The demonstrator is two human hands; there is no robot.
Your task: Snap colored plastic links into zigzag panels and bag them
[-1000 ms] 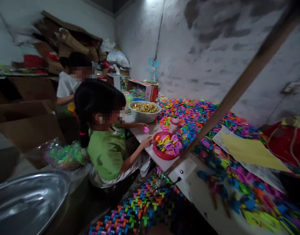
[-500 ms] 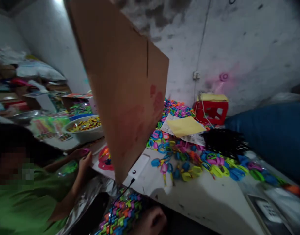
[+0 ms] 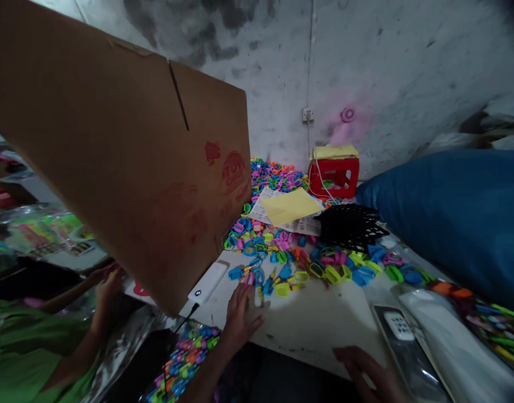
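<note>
My left hand [image 3: 240,322] reaches over the near edge of the white table [image 3: 319,313]. Its fingers are stretched forward, with the thumb apart. The fingertips are at a pink looped plastic piece [image 3: 249,278]; whether they touch it I cannot tell. Around it lie blue plastic pieces [image 3: 236,272] and yellow plastic pieces [image 3: 282,289], some with thin sticks. Low at the right, my right hand [image 3: 368,372] hovers by the table's front edge, fingers apart and holding nothing visible. The phone-like object [image 3: 411,352] in a dark tray is nearest to it.
A tall cardboard sheet [image 3: 156,168] stands at the left, beside a white power bank [image 3: 208,281] with a cable. Paper sheets [image 3: 290,207], black netting [image 3: 349,226] and a red stool [image 3: 335,178] lie further back. A blue bag [image 3: 453,218] bulges at right. A co-worker in a green shirt [image 3: 38,347] sits left.
The view has turned to the right. My left hand has come up from the lower edge onto the table towards the plastic pieces. My right hand has come into view.
</note>
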